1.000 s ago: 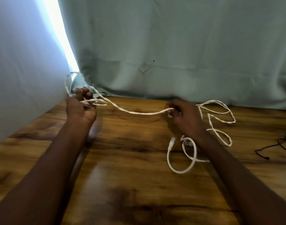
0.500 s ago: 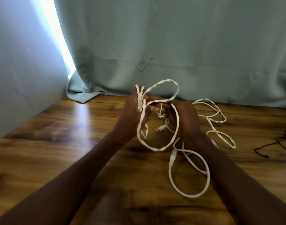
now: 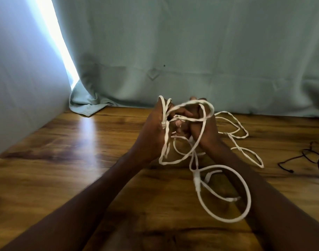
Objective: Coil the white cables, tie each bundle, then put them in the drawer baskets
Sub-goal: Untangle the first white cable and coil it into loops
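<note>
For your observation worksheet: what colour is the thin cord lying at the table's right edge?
Black; the thin cord shows in the head view.

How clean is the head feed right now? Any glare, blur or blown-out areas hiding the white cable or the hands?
Head view: the curtain gap is blown out white and throws a glare patch on the table; the white cable reads clearly against the wood, though slightly soft; the left hand and right hand are dark and mildly blurred, so the fingers are hard to separate; the forearms smear toward the bottom edge.
</note>
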